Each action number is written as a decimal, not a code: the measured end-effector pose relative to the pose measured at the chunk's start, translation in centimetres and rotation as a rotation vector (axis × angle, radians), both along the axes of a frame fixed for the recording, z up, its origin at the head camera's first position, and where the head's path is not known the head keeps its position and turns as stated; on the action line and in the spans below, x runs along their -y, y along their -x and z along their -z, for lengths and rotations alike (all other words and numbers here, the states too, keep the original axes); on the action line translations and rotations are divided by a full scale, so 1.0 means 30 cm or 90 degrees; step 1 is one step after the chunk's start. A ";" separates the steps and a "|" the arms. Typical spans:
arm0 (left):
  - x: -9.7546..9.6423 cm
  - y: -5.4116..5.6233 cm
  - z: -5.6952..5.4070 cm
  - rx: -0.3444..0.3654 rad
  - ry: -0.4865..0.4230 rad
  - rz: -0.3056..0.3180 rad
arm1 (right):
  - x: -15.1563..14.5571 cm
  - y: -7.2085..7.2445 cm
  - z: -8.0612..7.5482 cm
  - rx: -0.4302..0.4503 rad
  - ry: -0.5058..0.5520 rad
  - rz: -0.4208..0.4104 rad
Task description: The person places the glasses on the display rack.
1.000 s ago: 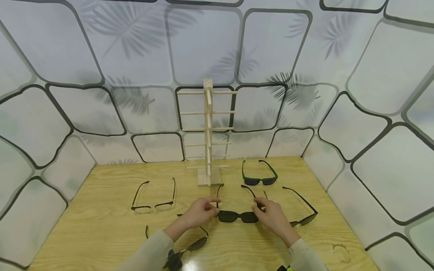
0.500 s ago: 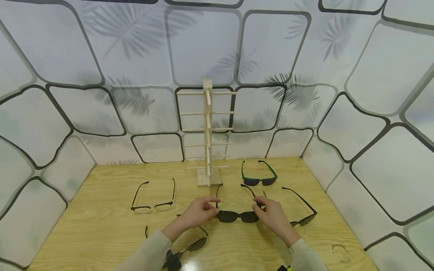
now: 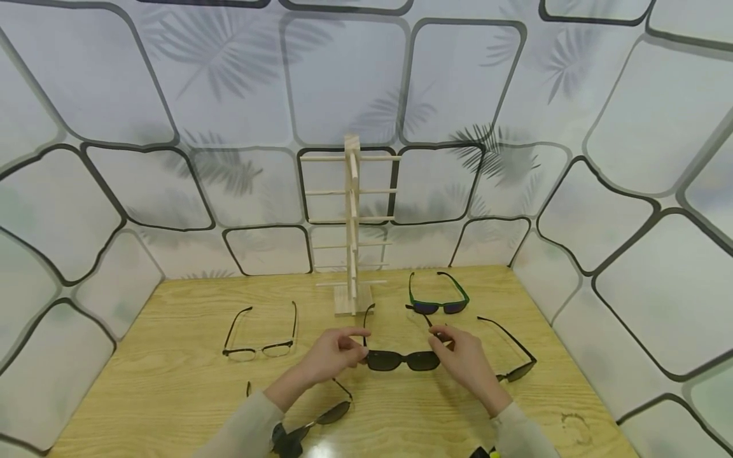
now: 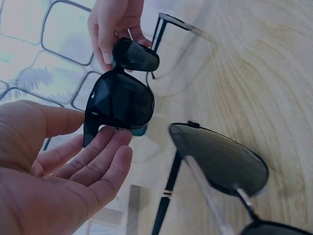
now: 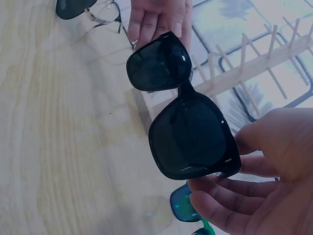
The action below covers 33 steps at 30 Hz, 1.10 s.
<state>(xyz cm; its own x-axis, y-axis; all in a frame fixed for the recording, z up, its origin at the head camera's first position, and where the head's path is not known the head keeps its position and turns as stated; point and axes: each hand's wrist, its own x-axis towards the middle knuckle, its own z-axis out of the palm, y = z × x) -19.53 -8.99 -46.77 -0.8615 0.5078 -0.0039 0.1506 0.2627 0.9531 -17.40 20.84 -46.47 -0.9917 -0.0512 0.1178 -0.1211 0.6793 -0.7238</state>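
Black sunglasses (image 3: 403,360) with dark lenses are held by both hands, one at each end of the frame, with the temples pointing away toward the rack. My left hand (image 3: 334,353) pinches the left hinge end between thumb and fingers. The right hand (image 3: 462,356) does the same at the right end. In the left wrist view the lenses (image 4: 121,100) are tilted above the table. The right wrist view has the sunglasses (image 5: 188,137) large in front, the right thumb at the outer corner and the fingers behind.
A wooden peg rack (image 3: 352,222) stands behind the sunglasses. Green-framed sunglasses (image 3: 439,306) lie to its right, clear half-rim glasses (image 3: 258,351) to the left. Other sunglasses (image 3: 518,371) lie right of the right hand. Metal-framed sunglasses (image 3: 332,413) lie below the left wrist. Patterned cloth walls enclose the table.
Both hands have raised the black sunglasses slightly off the table and a little away from me. Half a second ago they sat lower, with the hands at the same two ends.
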 end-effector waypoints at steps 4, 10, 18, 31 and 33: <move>0.005 -0.003 -0.022 -0.016 -0.006 -0.001 | 0.000 -0.001 -0.014 -0.023 0.002 0.000; 0.014 -0.005 -0.051 -0.038 0.002 -0.006 | -0.001 -0.006 -0.044 -0.045 0.023 0.000; 0.036 -0.015 -0.102 -0.064 0.005 -0.016 | 0.008 -0.005 -0.084 -0.096 0.029 0.002; 0.083 -0.029 -0.162 -0.071 -0.007 -0.050 | 0.052 0.010 -0.150 -0.111 0.055 -0.020; 0.093 -0.032 -0.166 -0.077 -0.006 -0.058 | 0.061 0.015 -0.157 -0.109 0.064 -0.022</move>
